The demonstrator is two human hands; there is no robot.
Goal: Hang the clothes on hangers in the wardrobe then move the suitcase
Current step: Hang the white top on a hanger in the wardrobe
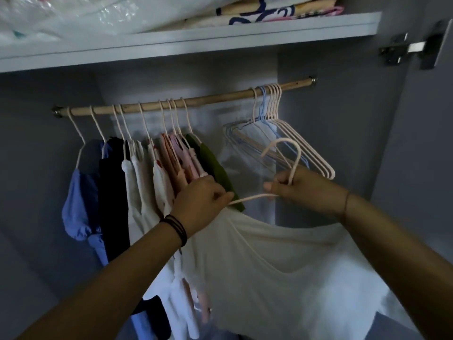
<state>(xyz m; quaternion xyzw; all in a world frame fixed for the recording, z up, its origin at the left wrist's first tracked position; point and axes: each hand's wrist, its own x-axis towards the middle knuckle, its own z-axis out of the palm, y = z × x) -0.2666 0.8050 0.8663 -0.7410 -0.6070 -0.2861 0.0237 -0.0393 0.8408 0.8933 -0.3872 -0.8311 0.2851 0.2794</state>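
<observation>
I hold a pale pink hanger (291, 155) in front of the open wardrobe. My right hand (304, 190) grips its neck just under the hook, which points up, below the wooden rail (220, 96). My left hand (198, 204) pinches the hanger's left arm together with the edge of a cream top (282, 266). The top droops below both hands, its neckline slack. Several clothes (152, 182) hang on the rail's left half, from blue through white and pink to green. No suitcase is in view.
Several bare pink and blue hangers (289, 133) bunch at the rail's right end. A gap on the rail lies between them and the green garment. A shelf (196, 40) above carries folded cloth and plastic-wrapped items. A door hinge (407, 50) sits at upper right.
</observation>
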